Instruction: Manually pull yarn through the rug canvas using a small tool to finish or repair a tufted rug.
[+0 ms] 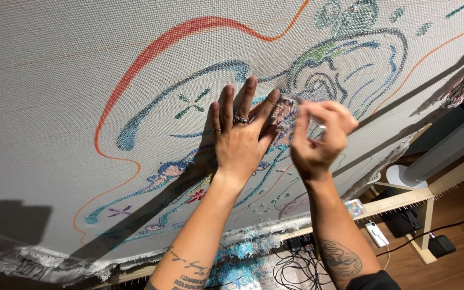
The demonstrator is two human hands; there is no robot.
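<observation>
A white tufting cloth [55, 80] is stretched on a wooden frame [404, 201] and fills most of the view. It carries drawn orange, red and blue lines and some tufted patches. My left hand [240, 137] lies flat on the cloth with its fingers spread and rings on them, right beside a small pink tufted patch [281, 115]. My right hand [318, 137] is blurred, with its fingers curled around what looks like a small metal tool [319, 129] at the right edge of that patch.
Below the frame's lower bar lie tangled black cables [296, 266], a white remote-like device [377, 233] and a small black box [440, 245] on a wooden floor. A grey cylinder [447, 150] stands at the right. Frayed cloth edges hang along the bottom.
</observation>
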